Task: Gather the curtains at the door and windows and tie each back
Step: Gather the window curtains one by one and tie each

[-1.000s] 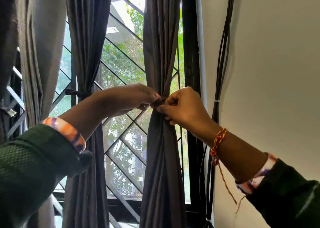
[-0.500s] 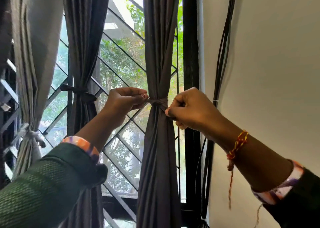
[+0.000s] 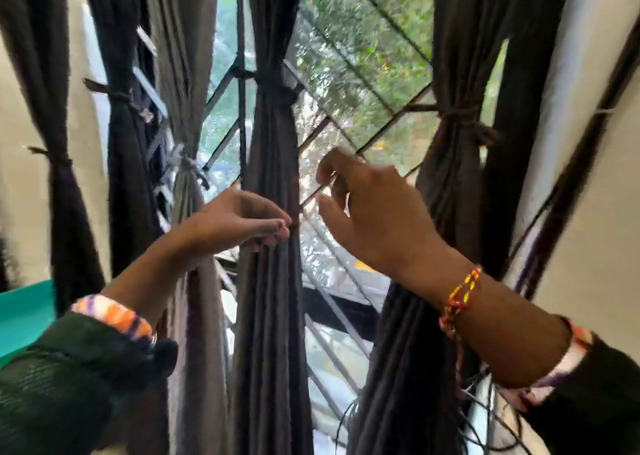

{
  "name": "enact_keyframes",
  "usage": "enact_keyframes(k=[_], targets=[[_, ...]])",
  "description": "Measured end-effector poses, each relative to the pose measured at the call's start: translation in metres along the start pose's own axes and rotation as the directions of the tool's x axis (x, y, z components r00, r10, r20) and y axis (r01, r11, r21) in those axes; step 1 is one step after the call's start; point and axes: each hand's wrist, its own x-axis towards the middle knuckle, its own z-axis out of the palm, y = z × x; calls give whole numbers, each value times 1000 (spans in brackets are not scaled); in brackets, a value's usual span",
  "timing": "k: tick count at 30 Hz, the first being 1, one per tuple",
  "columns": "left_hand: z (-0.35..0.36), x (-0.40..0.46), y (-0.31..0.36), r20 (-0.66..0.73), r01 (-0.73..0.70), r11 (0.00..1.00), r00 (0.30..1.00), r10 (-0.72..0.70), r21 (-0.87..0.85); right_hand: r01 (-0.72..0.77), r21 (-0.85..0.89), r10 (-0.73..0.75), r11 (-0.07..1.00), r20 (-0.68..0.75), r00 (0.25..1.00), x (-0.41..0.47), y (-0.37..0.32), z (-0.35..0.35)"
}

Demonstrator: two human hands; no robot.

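Several gathered curtains hang at the grilled window. The dark right curtain (image 3: 450,184) is bound by a knotted tie (image 3: 462,122). The dark middle curtain (image 3: 272,281) is tied higher up with a dark band (image 3: 277,87). My left hand (image 3: 239,222) is closed on the middle curtain's folds below that band. My right hand (image 3: 374,215) hovers in front of the glass between the middle and right curtains, fingers spread and holding nothing. A grey curtain (image 3: 194,246) with a knot (image 3: 187,163) hangs to the left.
Two more dark tied curtains (image 3: 124,163) (image 3: 59,184) hang at the far left. The diagonal window grille (image 3: 346,132) is behind everything. Black cables (image 3: 561,205) run down the white wall (image 3: 595,229) on the right. A teal surface (image 3: 24,312) shows at the lower left.
Both hands have let go of the right curtain's tie and moved left to the middle curtain. The view has swung left, showing more curtains. My right hand has opened.
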Motion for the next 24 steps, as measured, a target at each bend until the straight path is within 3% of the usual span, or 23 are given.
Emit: enact_keyframes(k=[9,17,24], targets=[[-84,-56,-114,-230,348,936,908,-349,-48,-150,268,30,952,406,914,23,-45,152],[-167,-79,-206,-293,518,855,820,-492,15,-214,373,-2,903,501,865,57,-91,271],[-204,-91,-285,-246,626,779,761,-600,35,-320,370,45,872,590,806,74,-114,371]])
